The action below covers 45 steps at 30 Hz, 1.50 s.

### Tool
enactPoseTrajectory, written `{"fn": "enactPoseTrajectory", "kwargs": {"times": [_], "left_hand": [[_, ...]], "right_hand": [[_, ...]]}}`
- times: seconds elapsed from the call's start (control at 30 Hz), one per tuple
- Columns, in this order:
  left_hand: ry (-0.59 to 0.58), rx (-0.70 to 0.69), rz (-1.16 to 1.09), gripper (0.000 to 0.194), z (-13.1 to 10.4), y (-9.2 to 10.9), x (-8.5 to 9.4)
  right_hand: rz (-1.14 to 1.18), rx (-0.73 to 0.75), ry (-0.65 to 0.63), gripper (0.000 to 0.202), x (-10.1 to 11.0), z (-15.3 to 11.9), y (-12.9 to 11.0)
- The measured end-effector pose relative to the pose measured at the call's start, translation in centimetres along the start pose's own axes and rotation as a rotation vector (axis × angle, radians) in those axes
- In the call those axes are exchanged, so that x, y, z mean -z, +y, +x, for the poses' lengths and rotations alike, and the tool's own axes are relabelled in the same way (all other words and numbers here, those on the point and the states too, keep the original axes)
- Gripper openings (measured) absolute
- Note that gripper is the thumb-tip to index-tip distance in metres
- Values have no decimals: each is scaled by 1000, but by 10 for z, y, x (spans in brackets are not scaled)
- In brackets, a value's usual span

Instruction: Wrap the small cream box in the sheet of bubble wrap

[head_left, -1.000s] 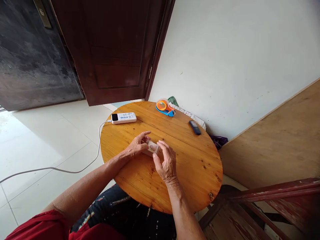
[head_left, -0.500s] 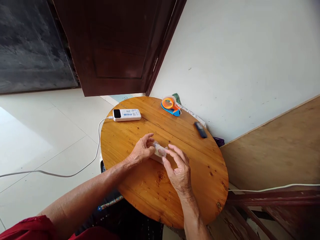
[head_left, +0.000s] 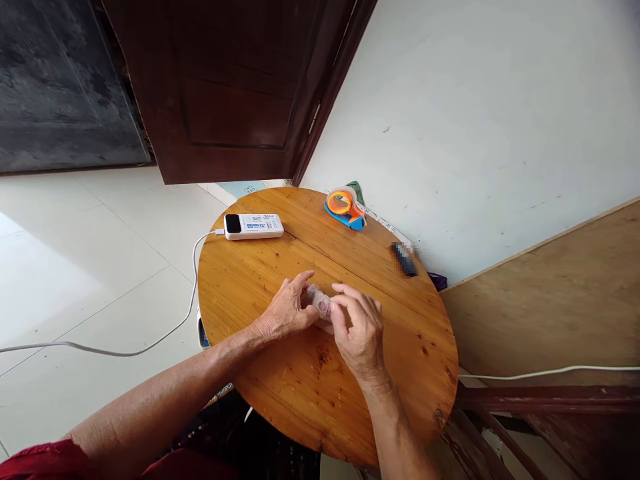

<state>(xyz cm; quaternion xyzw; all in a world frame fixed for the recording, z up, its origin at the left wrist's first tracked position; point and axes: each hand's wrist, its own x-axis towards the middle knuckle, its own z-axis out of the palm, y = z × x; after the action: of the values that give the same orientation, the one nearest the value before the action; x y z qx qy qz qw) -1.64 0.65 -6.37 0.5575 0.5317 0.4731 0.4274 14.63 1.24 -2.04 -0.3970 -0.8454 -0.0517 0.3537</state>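
Between my hands, low over the middle of the round wooden table, is a small packet in clear, crinkled plastic with a pinkish-red print; its exact kind I cannot make out. My left hand grips its left end, thumb on the near side and fingers on the far side. At the right end, the thumb and forefinger of my right hand pinch the plastic. The packet's lower side and part of its ends are hidden by my fingers.
A white power bank with a plugged-in cable lies at the table's back left. An orange and blue tape dispenser stands at the back, and a dark blurred object lies to the right. The wall borders the far side.
My right thumb and forefinger have closed together on the packet's right end. The packet's printed face now shows more clearly. The view has shifted slightly.
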Motion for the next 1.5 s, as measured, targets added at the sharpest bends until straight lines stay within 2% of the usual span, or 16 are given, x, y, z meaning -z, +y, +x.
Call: {"fn": "enactPoseTrajectory", "kwargs": {"times": [0.1, 0.23, 0.33, 0.47, 0.6, 0.67, 0.73, 0.87, 0.93, 1.07, 1.13, 1.17, 1.23, 1.3, 1.37, 1.5], "left_hand": [[-30, -51, -80, 82, -2, 0, -1], [-96, -186, -130, 88, -7, 7, 0], [-120, -225, -144, 91, -9, 13, 2], [-182, -157, -240, 82, -9, 18, 8], [-264, -86, -160, 49, -7, 20, 14], [-299, -5, -140, 50, -5, 21, 15], [-302, 60, -193, 62, -4, 21, 15], [-266, 108, -382, 75, -3, 20, 13], [-262, 115, -460, 73, -2, 20, 12], [-213, 180, -632, 61, 0, 19, 11], [-165, 204, -684, 56, 2, 17, 11], [-144, 208, -702, 55, 3, 16, 11], [-121, 220, -736, 55, 3, 17, 11], [-125, 245, -796, 55, 3, 18, 11], [-147, 260, -870, 55, 2, 21, 10], [-159, 267, -948, 53, 1, 26, 11]], "right_hand": [[199, -180, -19, 13, -2, 15, 7], [461, -409, -65, 18, 0, 36, 19], [663, -562, 36, 23, -6, 39, 28], [884, -710, 208, 28, -23, 28, 40], [1038, -889, 298, 36, -35, 22, 47], [1087, -968, 280, 42, -34, 23, 48], [1104, -1020, 215, 51, -29, 24, 47], [1121, -996, -13, 64, -20, 23, 44], [1071, -952, -40, 66, -22, 21, 42], [832, -885, 121, 57, -31, 20, 46], [668, -832, 224, 48, -28, 20, 47], [615, -801, 234, 41, -25, 20, 46], [611, -748, 99, 33, -17, 21, 40], [635, -700, -133, 38, -12, 21, 31], [578, -664, -264, 39, -12, 20, 23], [508, -648, -222, 36, -17, 20, 23]]}}
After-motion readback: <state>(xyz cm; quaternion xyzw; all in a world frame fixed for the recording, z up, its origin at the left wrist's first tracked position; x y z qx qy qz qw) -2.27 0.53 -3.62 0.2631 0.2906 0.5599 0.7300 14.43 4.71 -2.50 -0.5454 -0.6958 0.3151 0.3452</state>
